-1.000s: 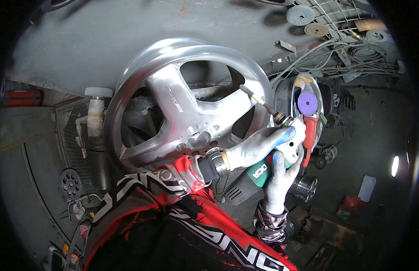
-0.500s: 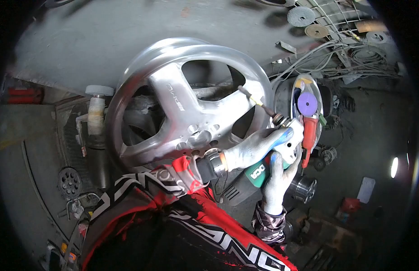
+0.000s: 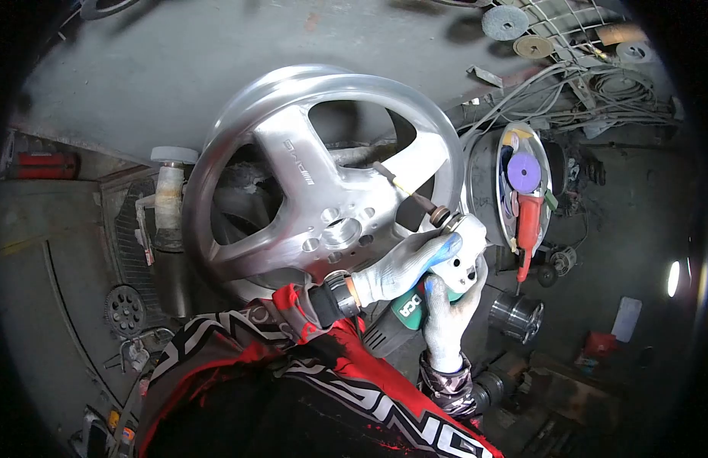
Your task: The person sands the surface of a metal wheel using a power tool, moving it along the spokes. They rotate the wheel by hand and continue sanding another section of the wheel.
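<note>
My left hand [image 3: 396, 271], in a white and blue glove, is closed around the pale head of a green power tool [image 3: 409, 309] marked DCA. Below and to the right, my right hand [image 3: 449, 324], also gloved, wraps the tool near the same head. A thin shaft with a worn tip [image 3: 383, 171] extends from the tool up and to the left. That tip is over the spoke area of a shiny metal wheel [image 3: 297, 149]; whether it touches the metal I cannot tell. The wheel leans in front of me, with several open windows between its spokes.
Right of the wheel, a second rim [image 3: 488, 179] holds a purple disc [image 3: 523, 172] and a red tool [image 3: 529, 221]. Cables [image 3: 621, 84] and grinding discs [image 3: 504, 23] lie at the upper right. A white-capped cylinder [image 3: 168, 191] stands on the left.
Both hands and the green tool have shifted left and slightly down. The shaft tip has moved from the upper right spoke toward the wheel's centre.
</note>
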{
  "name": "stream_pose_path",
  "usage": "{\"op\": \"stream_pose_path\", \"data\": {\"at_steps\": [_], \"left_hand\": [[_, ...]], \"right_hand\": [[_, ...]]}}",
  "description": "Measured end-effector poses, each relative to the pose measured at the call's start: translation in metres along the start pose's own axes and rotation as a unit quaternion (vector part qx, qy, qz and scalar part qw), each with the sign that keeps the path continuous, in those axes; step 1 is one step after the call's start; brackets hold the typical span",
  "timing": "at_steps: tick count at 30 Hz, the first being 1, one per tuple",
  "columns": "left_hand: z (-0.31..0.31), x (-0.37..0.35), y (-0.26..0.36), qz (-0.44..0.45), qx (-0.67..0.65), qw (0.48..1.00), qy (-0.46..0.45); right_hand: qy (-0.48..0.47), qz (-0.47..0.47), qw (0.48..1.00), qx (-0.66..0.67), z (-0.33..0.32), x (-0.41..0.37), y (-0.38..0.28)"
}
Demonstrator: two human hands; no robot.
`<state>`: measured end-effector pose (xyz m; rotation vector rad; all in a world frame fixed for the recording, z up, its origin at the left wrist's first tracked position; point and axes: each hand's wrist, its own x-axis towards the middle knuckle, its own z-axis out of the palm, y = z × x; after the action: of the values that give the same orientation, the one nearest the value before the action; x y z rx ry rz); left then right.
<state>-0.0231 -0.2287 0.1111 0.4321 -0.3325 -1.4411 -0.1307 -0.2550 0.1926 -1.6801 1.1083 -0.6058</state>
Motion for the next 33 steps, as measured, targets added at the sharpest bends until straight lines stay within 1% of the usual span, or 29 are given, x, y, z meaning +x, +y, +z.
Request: {"op": "stream_pose_path", "data": {"at_steps": [2,3,4,6,10,12,13,16,17,20,23,25,26,28,30,31,32,33], "left_hand": [[0.002,-0.004,0.0,0.026,0.031,0.999,0.027],[0.001,0.0,-0.001,-0.014,-0.02,1.0,0.008],[0.001,-0.004,0.0,-0.014,-0.02,1.0,0.007],[0.004,-0.008,0.003,-0.004,0.015,0.999,0.035],[0.01,-0.003,0.005,0.023,0.023,0.999,0.036],[0.007,0.008,0.005,0.011,0.036,0.999,-0.018],[0.008,0.015,0.002,0.015,-0.001,1.0,-0.027],[0.008,0.031,0.008,0.018,0.021,0.999,-0.046],[0.012,0.035,0.01,0.016,-0.017,0.999,-0.049],[0.011,0.038,0.01,0.029,-0.015,0.998,-0.049],[0.005,0.03,0.006,0.006,0.004,0.999,-0.049],[0.004,0.02,0.004,0.02,0.006,0.999,-0.039],[0.004,0.015,0.003,0.036,0.006,0.999,-0.032],[0.007,0.0,0.001,0.024,0.008,1.0,-0.016],[0.009,-0.015,0.003,0.028,-0.004,0.999,0.036],[0.004,-0.018,0.0,0.024,-0.007,1.0,0.016],[0.003,-0.023,0.001,0.023,-0.005,1.0,0.016],[0.003,-0.031,0.002,0.04,0.063,0.997,0.014]], "right_hand": [[-0.008,0.006,1.0,0.002,-0.002,0.001,0.0],[-0.013,0.007,1.0,0.008,-0.003,0.001,0.002],[-0.017,0.006,1.0,0.012,-0.002,-0.002,0.003],[-0.016,0.006,1.0,0.013,-0.003,-0.003,0.005],[0.006,-0.013,0.999,0.034,-0.005,-0.004,0.008],[0.01,-0.034,0.999,0.026,-0.004,0.0,0.0],[0.015,-0.039,0.999,0.023,-0.006,0.005,-0.001],[0.041,-0.044,0.998,0.015,-0.002,0.014,-0.008],[0.05,-0.047,0.997,0.017,0.0,0.016,-0.011],[0.056,-0.048,0.997,0.03,-0.001,0.019,-0.009],[0.05,-0.046,0.998,0.004,-0.002,0.014,-0.004],[0.03,-0.055,0.998,-0.012,-0.003,0.009,-0.002],[0.028,-0.035,0.999,0.006,-0.002,0.005,-0.001],[0.017,-0.032,0.999,-0.002,0.0,-0.003,0.002],[0.0,-0.032,0.999,-0.006,0.001,-0.012,0.004],[-0.004,-0.018,1.0,0.003,0.004,-0.015,0.003],[-0.008,-0.005,1.0,0.012,0.005,-0.018,0.001],[-0.019,-0.01,1.0,0.009,0.003,-0.021,0.007]]}}
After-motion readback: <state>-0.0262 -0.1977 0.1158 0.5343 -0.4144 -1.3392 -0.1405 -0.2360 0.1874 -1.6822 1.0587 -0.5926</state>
